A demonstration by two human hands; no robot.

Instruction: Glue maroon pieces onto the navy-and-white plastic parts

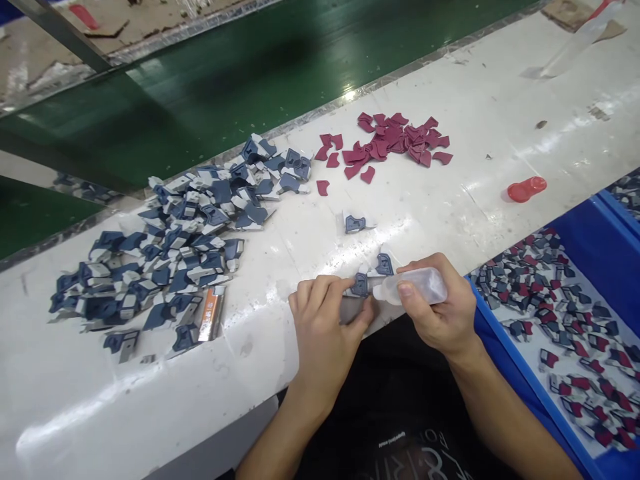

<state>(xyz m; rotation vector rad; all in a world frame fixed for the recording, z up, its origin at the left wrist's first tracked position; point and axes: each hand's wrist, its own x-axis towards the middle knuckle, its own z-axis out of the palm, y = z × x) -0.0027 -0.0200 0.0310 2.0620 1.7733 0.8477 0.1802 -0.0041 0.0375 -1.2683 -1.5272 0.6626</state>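
My left hand [325, 327] pinches a small blue-and-white plastic part [359, 285] near the table's front edge. In my right hand [443, 307] is a translucent squeeze bottle [425, 285], tipped sideways with its nozzle end close to that part. Just behind, a second blue-and-white part [384, 265] lies on the table, and a third part [355, 224] sits a little farther back. Beyond them is a loose pile of flat dark-red pieces [393, 141]. The exact tip of the nozzle is hard to make out.
A large heap of blue-and-white parts [200, 227] covers the table's left, with an orange-and-silver lighter-like item [211, 313] at its edge. A red cap-like piece [527, 189] lies right. Below it stands a blue bin [515, 363] of parts with red pieces. A green belt [250, 87] runs behind.
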